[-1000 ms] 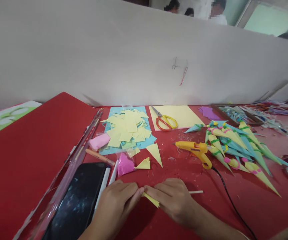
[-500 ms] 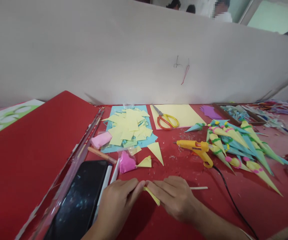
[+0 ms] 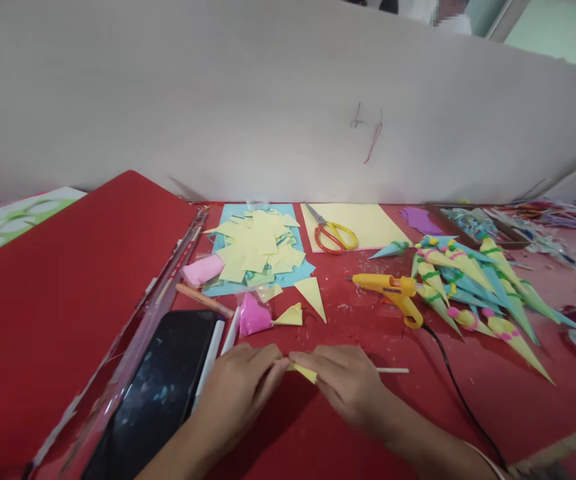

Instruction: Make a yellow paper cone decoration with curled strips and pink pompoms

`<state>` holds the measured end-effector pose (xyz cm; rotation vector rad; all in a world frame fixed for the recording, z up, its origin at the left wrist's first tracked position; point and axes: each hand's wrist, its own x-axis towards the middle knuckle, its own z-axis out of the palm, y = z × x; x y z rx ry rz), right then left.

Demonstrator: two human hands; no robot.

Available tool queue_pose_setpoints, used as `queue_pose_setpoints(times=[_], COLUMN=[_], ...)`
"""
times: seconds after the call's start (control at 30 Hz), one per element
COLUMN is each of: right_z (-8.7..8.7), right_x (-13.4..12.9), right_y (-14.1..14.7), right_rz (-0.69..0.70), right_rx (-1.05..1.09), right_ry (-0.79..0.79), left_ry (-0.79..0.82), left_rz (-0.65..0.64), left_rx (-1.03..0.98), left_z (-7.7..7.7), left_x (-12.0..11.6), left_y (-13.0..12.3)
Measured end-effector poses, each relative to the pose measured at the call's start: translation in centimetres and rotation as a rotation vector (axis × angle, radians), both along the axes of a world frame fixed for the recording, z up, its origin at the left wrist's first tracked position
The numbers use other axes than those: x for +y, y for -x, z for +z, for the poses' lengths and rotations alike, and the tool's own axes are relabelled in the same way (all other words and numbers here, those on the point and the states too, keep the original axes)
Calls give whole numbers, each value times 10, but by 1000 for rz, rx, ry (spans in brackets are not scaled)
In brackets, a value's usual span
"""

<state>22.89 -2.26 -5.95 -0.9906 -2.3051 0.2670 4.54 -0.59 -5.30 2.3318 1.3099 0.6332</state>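
Between my two hands is a small piece of yellow paper (image 3: 305, 373), partly rolled, with one edge showing between the fingertips. My left hand (image 3: 242, 390) pinches its left end, thumb and fingers pressed together. My right hand (image 3: 347, 385) lies over the right part, fingers closed on the paper. A thin white stick (image 3: 393, 370) pokes out to the right from under my right hand; its other end is hidden. Just beyond my hands are a folded yellow paper scrap (image 3: 289, 315), a bag of bright pink clay-like material (image 3: 255, 315) and a yellow paper triangle (image 3: 312, 297).
A yellow glue gun (image 3: 388, 285) with a black cord lies right, beside a pile of decorated paper cones (image 3: 468, 280). Scissors (image 3: 335, 239) rest on yellow sheets (image 3: 385, 223). Cut yellow papers (image 3: 261, 243) are heaped at centre back. A black phone (image 3: 155, 393) lies left.
The yellow paper's loose flap between my hands shows shorter and flatter than before. My hands have shifted slightly, and the whole view has tilted a little downward.
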Motion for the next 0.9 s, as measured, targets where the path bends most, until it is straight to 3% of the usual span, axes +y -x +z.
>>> queue_pose_setpoints(times=[0.1,0.2,0.37,0.47,0.6,0.7,0.77,0.9], right_z=[5,9,3,-1,-1,2,5,10], right_x=[2,3,1,-1,-2,-2,-1,2], right_y=[0,0,-1,-2,-4,-3,-2,0], right_rz=[29,73,53,2,-1,13,-4,24], right_rx=[174,246,137,36,-130,-180,-123,46], right_ry=[285,385,277,81,-219,-247,-112,329], left_ry=[-320,-288,43,264,708,910,752,8], left_rz=[-203,-297,-212,-111,21,72,73,-45], left_rx=[117,122,-27,-166,-386,-421,-332,7], left_z=[3,8,14,17,15,12,12,13], left_x=[6,8,5,1,-4,-8,-9,-2], left_y=[8,10,4,-1,-8,-10,-9,0])
